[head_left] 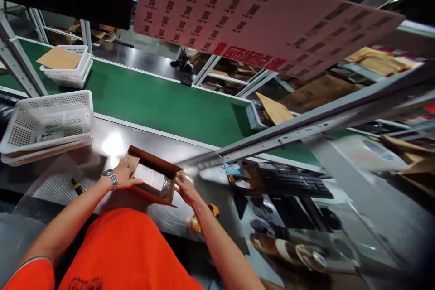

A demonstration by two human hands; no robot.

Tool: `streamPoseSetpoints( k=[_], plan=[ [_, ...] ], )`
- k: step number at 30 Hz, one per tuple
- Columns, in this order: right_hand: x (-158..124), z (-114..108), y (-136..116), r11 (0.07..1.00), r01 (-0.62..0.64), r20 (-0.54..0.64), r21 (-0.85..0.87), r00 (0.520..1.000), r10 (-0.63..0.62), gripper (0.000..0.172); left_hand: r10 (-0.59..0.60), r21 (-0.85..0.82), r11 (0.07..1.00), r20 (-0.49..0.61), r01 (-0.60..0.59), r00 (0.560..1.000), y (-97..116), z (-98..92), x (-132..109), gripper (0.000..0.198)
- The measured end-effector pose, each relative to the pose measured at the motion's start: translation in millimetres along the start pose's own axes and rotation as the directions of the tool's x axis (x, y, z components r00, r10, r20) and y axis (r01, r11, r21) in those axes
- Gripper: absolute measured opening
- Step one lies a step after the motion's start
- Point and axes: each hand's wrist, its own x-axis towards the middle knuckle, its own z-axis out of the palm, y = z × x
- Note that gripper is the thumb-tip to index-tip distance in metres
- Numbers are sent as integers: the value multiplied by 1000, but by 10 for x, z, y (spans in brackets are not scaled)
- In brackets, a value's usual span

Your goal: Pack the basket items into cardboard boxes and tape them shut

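A small brown cardboard box (pixel 154 163) lies open on the shiny steel table (pixel 112 142), with a bubble-wrapped item (pixel 151 176) inside it. My left hand (pixel 124 174), a metal watch on its wrist, grips the box's left side with fingers curled over the edge. My right hand (pixel 183 186) presses against the box's right side, fingers closed on it. A sheet of bubble wrap (pixel 57 186) lies flat on the table left of my left arm.
White perforated baskets (pixel 47 122) are stacked at the left; more baskets (pixel 70 70) sit on the green conveyor belt (pixel 163 99). A keyboard (pixel 292 183) lies at the right. A pink printed board (pixel 258 22) hangs overhead. A yellow-black tool (pixel 204 217) is under my right forearm.
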Motion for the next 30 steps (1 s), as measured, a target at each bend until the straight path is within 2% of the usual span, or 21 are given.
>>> streamPoseSetpoints(
  k=[3, 4, 6, 8, 10, 13, 14, 16, 18, 20, 22, 25, 27, 30],
  plan=[
    [109, 473, 65, 996, -29, -117, 83, 992, 38, 99, -25, 47, 999, 29, 24, 999, 14, -5, -61, 126],
    [140, 578, 78, 996, -12, -176, 92, 984, 28, 97, -30, 53, 998, 8, 29, 1000, 22, -28, -72, 124],
    [181, 678, 101, 994, 4, -228, 111, 973, 21, 94, -34, 81, 996, -16, 35, 999, 61, -106, -50, 103],
    [195, 657, 121, 992, -9, -213, 129, 976, 36, 92, -59, 136, 989, 8, 57, 998, 137, -205, 38, 82],
    [195, 562, 125, 990, -20, -168, 143, 985, 44, 85, -118, 179, 977, -1, 117, 993, 229, -284, 156, 75],
    [201, 369, 96, 972, -103, -64, 213, 991, 119, 76, -251, 159, 949, -136, 271, 958, 334, -285, 280, 72],
    [209, 306, 81, 959, -153, -24, 239, 986, 163, 75, -281, 140, 940, -191, 310, 940, 347, -250, 294, 76],
    [232, 203, 53, 933, -241, 29, 268, 970, 243, 75, -324, 94, 927, -280, 362, 904, 343, -149, 291, 96],
    [260, 149, 27, 925, -266, 17, 272, 962, 272, 73, -372, 26, 914, -343, 405, 862, 309, -42, 270, 123],
    [291, 145, -1, 927, -242, -36, 285, 964, 263, 70, -430, -65, 897, -354, 437, 831, 264, 31, 257, 140],
    [322, 172, -32, 927, -196, -90, 320, 968, 235, 69, -451, -155, 892, -317, 424, 834, 221, 58, 260, 149],
    [358, 209, -44, 916, -144, -136, 375, 969, 208, 73, -433, -263, 891, -253, 369, 865, 169, 40, 283, 163],
    [349, 218, 16, 909, -122, -145, 398, 970, 194, 74, -427, -321, 884, -256, 340, 867, 144, 27, 292, 180],
    [261, 237, 234, 940, -29, -147, 340, 986, 83, 69, -416, -423, 865, -302, 270, 858, 122, 29, 282, 197]
  ],
)
